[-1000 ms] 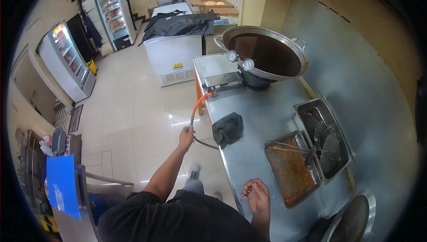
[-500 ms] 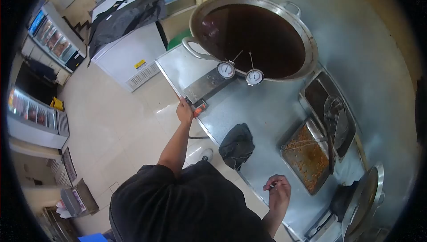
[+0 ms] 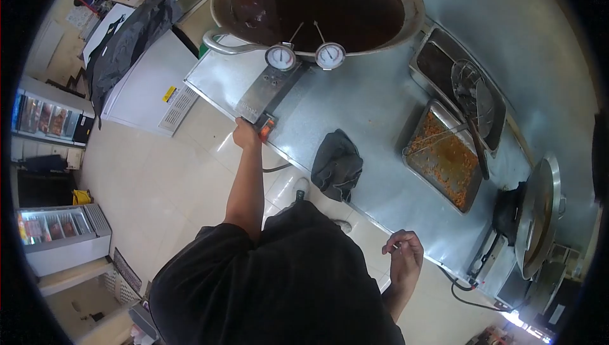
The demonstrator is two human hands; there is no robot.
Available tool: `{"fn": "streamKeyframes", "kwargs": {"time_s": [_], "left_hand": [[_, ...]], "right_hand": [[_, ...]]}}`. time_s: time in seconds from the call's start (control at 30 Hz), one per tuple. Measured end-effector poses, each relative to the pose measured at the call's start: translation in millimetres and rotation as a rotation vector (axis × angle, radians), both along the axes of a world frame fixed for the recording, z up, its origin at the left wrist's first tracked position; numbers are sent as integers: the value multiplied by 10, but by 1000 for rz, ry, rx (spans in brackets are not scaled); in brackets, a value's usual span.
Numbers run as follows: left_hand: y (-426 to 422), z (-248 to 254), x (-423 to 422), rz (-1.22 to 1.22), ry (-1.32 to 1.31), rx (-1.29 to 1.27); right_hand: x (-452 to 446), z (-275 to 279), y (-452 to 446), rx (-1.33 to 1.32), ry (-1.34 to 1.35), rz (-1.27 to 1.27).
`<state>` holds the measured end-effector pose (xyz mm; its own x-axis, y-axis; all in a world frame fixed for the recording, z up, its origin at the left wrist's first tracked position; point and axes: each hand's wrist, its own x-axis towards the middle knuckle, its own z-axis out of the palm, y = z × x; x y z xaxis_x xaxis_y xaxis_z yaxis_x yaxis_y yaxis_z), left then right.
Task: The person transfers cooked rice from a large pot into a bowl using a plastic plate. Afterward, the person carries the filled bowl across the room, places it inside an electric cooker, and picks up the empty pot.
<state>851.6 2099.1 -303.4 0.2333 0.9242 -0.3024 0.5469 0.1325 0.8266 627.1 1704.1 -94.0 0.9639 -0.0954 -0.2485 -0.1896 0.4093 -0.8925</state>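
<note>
My left hand is at the front end of a metal control box, next to a red-lit switch. Its fingers are curled against the box, and what they grip is hidden. My right hand is raised beside the counter's front edge, fingers curled together; anything in them is too small to name. Behind the control box stands a wide pan of dark liquid. Two dial thermometers, one on the left and one on the right, sit at its near rim, stems pointing over the liquid.
A dark cloth lies at the counter's front edge. To the right are a tray of brown crumbs, a deep pan with wire strainers, and another large pan. A white chest freezer stands at left.
My view has shifted and turned, so the pan sits higher and further left. My left hand stays at the control box. My right hand stays curled, now beyond the counter's edge.
</note>
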Motion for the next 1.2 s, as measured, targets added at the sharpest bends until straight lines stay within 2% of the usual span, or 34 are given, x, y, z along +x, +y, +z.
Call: {"fn": "streamKeyframes", "kwargs": {"time_s": [0.17,0.27,0.53,0.57,0.63,0.7,0.77,0.8,0.93,0.97,1.07,1.1,1.2], "left_hand": [[167,-322,31,-4,-47,-65],[22,18,15,132,-237,-289],[-104,384,-55,148,-322,-416],[-116,412,-61,151,-320,-426],[45,129,-11,144,-370,-437],[10,112,-32,107,-450,-492],[-139,422,-87,31,-555,-585],[-70,362,-76,-22,-411,-546],[368,-291,-5,-293,-431,-621],[439,-380,17,-360,-419,-641],[372,-210,-31,-475,-366,-671],[538,-385,37,-416,-301,-722],[425,-241,7,-392,-300,-694]], "right_hand": [[-186,-26,-142,-56,-2,-40],[-267,-38,-193,-64,-25,-82],[-357,-31,-164,-50,-32,-116],[-358,-35,-160,-51,-35,-116],[-370,-45,-157,-53,-39,-118],[-370,-31,-176,-85,-41,-106],[-356,14,-157,-123,-30,-130],[-378,-22,-194,-147,-42,-123],[-399,11,-278,-165,-78,-115],[-415,-17,-293,-96,-81,-130],[-517,-145,-327,-47,-95,-171],[-571,-170,-328,-32,-77,-194],[-664,-215,-357,6,-48,-233]]}}
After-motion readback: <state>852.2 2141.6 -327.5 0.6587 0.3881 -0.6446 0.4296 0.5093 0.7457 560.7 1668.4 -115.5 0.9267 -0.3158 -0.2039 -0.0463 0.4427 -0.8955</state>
